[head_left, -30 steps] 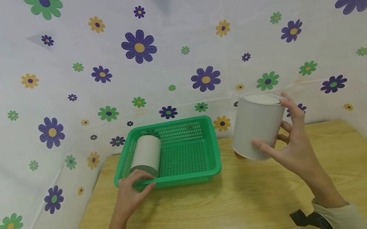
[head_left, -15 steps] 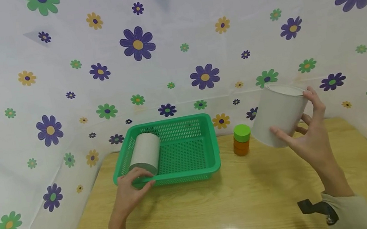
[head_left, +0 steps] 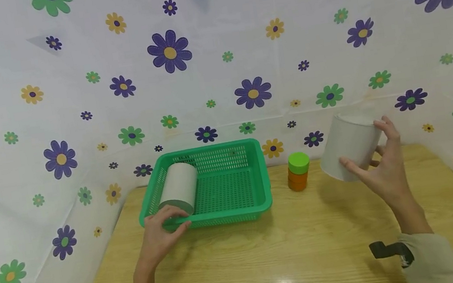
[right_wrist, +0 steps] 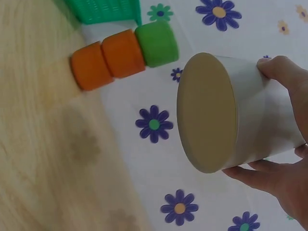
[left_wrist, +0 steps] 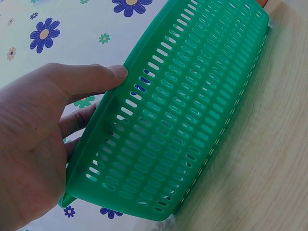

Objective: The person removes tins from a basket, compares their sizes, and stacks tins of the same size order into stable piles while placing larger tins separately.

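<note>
My right hand [head_left: 387, 172] grips a white cylindrical canister [head_left: 351, 145], thumb on one side and fingers round the other. The canister is tilted and held above the table; its flat bottom [right_wrist: 208, 113] shows in the right wrist view. My left hand [head_left: 158, 233] pinches the near rim of a green plastic basket [head_left: 228, 214] at its left corner, thumb outside and fingers over the edge, as the left wrist view shows of the basket wall [left_wrist: 168, 110]. A second white cylinder [head_left: 180, 186] lies on its side in the left part of the basket.
An orange jar with a green lid [head_left: 298, 170] stands between the basket and the held canister. The wooden table [head_left: 268, 256] ends at the back against a white cloth [head_left: 209, 81] printed with flowers, which also hangs along both sides.
My right hand has moved right with the canister, then the canister has lowered slightly. The orange jar, hidden behind it before, now shows. My left hand keeps its place on the basket rim.
</note>
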Tool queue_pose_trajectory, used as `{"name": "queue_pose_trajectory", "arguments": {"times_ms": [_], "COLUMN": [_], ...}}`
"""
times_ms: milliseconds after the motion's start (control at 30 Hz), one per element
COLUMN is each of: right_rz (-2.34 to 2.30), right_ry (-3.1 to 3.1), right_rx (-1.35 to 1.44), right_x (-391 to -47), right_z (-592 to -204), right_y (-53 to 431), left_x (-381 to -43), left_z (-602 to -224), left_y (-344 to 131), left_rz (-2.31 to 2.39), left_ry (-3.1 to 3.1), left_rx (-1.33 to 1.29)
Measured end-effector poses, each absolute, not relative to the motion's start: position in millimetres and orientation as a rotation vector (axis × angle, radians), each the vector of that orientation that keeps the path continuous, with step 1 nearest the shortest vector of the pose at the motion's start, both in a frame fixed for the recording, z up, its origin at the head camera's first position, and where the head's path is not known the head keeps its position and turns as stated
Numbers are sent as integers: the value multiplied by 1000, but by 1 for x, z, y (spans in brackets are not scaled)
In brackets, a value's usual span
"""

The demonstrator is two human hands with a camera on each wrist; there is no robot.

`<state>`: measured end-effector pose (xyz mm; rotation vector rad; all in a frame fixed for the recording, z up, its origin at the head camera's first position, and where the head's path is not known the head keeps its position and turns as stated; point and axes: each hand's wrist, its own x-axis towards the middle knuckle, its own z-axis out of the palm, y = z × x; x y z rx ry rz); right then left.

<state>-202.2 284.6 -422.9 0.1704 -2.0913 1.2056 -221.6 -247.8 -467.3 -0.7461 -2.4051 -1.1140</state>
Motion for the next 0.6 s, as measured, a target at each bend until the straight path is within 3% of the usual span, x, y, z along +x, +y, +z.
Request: {"name": "queue_pose_trajectory", "arguments": {"times_ms": [600], "right_rz": [1142], "right_ry": [-2249], "right_rx": [145], "right_x": [-219], "right_z": [-464], "right_y": [299], "left_x": [-222], "left_z": [-468], "left_y": [-247], "left_rz": [-1077], "left_ry": [-2390], "left_rx": [-749]}}
